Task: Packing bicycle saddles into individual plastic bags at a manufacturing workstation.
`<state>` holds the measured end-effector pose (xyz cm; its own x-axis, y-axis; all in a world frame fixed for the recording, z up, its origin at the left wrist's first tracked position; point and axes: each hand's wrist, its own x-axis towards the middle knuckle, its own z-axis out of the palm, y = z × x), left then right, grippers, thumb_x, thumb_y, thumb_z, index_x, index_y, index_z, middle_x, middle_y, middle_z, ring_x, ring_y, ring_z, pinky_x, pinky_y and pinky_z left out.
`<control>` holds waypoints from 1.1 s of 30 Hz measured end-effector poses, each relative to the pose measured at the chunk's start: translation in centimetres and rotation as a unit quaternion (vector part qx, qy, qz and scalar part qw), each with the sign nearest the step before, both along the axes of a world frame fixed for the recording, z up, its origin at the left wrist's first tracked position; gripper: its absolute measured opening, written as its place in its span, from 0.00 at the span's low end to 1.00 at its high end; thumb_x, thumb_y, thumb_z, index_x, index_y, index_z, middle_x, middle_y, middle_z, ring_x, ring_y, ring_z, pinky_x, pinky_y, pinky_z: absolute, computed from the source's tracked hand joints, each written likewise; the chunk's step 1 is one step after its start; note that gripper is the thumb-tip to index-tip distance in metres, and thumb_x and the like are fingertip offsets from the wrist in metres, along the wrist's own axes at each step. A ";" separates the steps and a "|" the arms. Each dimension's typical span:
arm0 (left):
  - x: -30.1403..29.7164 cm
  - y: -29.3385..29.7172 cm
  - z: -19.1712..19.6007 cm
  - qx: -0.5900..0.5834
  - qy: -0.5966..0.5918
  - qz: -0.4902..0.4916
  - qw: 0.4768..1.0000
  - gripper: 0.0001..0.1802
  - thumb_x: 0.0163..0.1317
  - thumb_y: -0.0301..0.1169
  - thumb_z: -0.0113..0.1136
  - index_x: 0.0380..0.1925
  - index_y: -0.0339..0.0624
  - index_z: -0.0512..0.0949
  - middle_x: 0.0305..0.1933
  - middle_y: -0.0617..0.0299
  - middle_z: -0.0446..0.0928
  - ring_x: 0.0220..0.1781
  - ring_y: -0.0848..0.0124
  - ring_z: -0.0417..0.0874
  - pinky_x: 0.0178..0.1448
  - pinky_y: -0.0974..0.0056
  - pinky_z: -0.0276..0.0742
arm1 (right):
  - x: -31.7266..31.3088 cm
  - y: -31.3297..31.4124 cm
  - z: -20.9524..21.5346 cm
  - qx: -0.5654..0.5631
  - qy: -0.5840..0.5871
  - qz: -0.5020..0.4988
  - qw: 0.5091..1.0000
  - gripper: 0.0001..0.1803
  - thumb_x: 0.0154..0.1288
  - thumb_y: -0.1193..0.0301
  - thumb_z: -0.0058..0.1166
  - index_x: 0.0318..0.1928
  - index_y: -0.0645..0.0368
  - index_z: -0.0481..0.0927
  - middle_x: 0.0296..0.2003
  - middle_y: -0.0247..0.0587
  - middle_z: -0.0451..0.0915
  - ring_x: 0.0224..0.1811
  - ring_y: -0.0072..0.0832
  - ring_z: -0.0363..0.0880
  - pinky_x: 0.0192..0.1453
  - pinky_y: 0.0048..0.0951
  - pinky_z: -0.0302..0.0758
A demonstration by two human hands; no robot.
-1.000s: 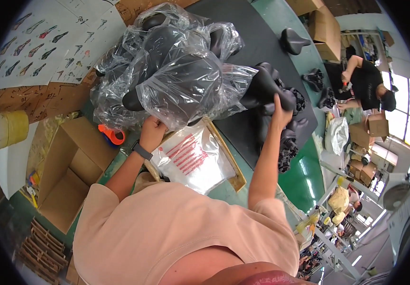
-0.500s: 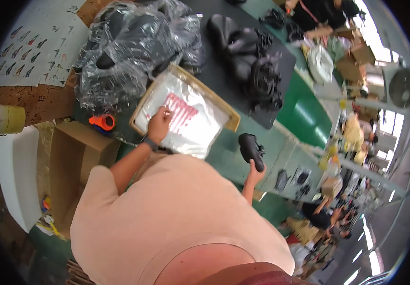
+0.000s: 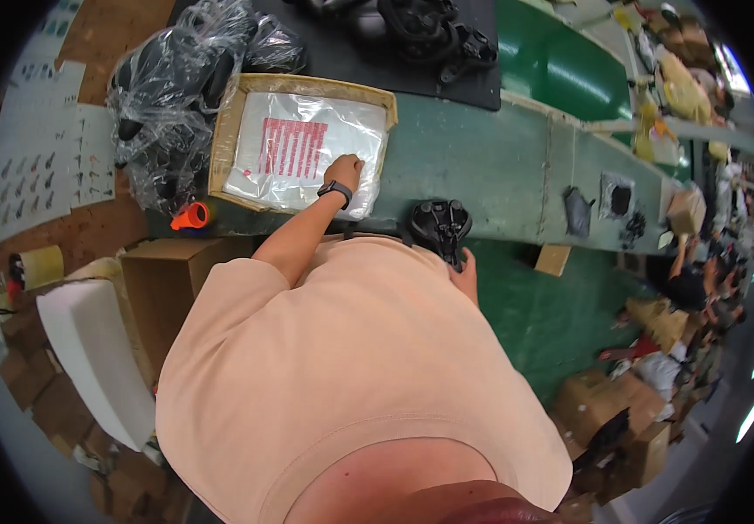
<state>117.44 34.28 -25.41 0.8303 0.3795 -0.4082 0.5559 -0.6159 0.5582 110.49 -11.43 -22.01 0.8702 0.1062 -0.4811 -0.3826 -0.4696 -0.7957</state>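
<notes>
workshop floor's green and so is the table (image 3: 473, 162), with a smooth black mat (image 3: 351, 57) laid across its far side. near the table's front edge, toward the left end, there's a shallow tan tray (image 3: 227, 144), low-walled and rectangular, holding a stack of glossy clear plastic bags (image 3: 294, 148) with red print, the top one slightly wrinkled.

left hand (image 3: 343, 172) (the one with the dark watch (image 3: 336, 189)) is over the right side of that stack, fingers curled in; can't tell if it's pinching any plastic. right hand (image 3: 464, 278) has its fingers closed round the narrow nose of a black bike saddle (image 3: 440, 229), which is right by the table's front edge, right of the tray. the underside faces up, wide end away from the person; can't tell if it touches the table.

left of the tray there's a heap of bagged saddles (image 3: 167, 79), dark padded shapes in loose, crinkly clear film. more black saddles (image 3: 421, 22) are piled on the mat by its right edge. an orange ring-shaped thing (image 3: 191, 216) is at the table's front left corner. below that, an open cardboard box (image 3: 172, 271), then a smooth white foam-like block (image 3: 97, 358).
</notes>
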 end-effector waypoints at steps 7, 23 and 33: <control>-1.9 0.1 0.2 0.071 -0.168 0.125 0.975 0.13 0.77 0.34 0.58 0.43 0.38 0.87 0.41 0.45 0.89 0.42 0.50 0.90 0.46 0.51 0.85 | 7.1 0.5 1.0 0.126 0.337 0.001 0.933 0.27 0.64 0.63 0.78 0.59 0.63 0.86 0.49 0.46 0.91 0.46 0.34 0.90 0.55 0.40 0.87; -11.1 -2.4 23.8 -0.272 -0.130 0.015 0.953 0.11 0.77 0.28 0.66 0.50 0.32 0.91 0.42 0.63 0.90 0.44 0.77 0.85 0.53 0.68 0.81 | 11.2 22.9 17.8 0.504 0.393 0.223 0.736 0.35 0.69 0.74 0.72 0.72 0.60 0.69 0.56 0.50 0.84 0.53 0.42 0.91 0.54 0.41 0.92; -17.8 14.9 29.7 -0.687 -0.329 0.339 0.551 0.12 0.83 0.35 0.59 0.54 0.40 0.84 0.47 0.63 0.89 0.44 0.72 0.89 0.50 0.65 0.86 | 8.8 28.0 20.8 0.539 0.286 0.074 0.789 0.28 0.70 0.67 0.74 0.63 0.67 0.77 0.49 0.52 0.84 0.43 0.38 0.85 0.49 0.38 0.86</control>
